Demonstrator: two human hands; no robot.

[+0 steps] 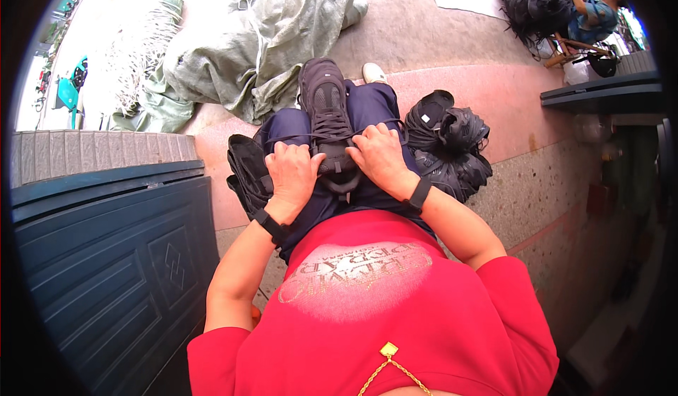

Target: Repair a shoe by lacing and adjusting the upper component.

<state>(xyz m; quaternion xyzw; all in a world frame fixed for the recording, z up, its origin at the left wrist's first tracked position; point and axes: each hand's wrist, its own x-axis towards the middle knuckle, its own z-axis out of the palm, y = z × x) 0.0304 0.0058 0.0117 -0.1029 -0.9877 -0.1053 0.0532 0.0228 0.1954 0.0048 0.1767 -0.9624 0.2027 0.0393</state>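
Note:
A black sneaker (325,94) lies lengthwise on my lap, over dark blue trousers, its toe pointing away from me and its heel toward my belly. Black laces (330,125) criss-cross its front. To the left of the shoe's opening, my left hand (291,174) is closed with a lace end running into its fingers. My right hand (383,157) pinches the lace on the other side, its thumb close to the tongue. Both laces are drawn out sideways from the shoe. The fingertips are partly hidden.
Right of my legs is a heap of black shoes (452,138); more black items (247,174) lie left. Ahead sits a grey-green sack (244,46) beside a white cord bundle (148,50). A blue door panel (120,262) stands left. Another person (595,18) is at far right, near a black bundle (534,4).

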